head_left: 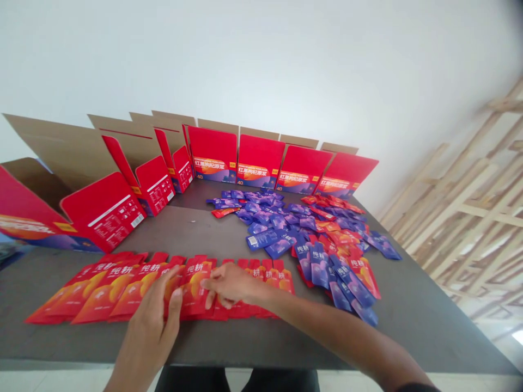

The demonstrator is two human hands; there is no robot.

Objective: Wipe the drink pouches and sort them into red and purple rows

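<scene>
At the far left and along the upper left of the frame, red cartons (104,212) of thin card stand open in a row, their plain brown corrugated flaps (61,152) raised behind them. The nearer panels carry small white print and a barcode (138,220). The panels further right show an orange and purple band with the Chinese words 红黑枸杞原浆 and the number 40.

In front of them, on a dark gray table (412,326), glossy red sachets (93,288) lie overlapped in a fanned row, each printed 纯耕 with an orange fruit shape.

The left hand (149,326) rises from the bottom edge, palm turned toward the right hand, with its fingers (165,283) slightly spread among the sachets. The right arm (339,326) reaches across from the lower right, and the right hand (231,284) lies nearly flat, its fingers (210,284) pressed together on the row. Whether either hand grips a sachet cannot be told.

To the right, blue-purple sachets (318,267) and more red ones lie in a loose heap. Beyond the table, at far right, stands a pale wooden lattice (461,190).
</scene>
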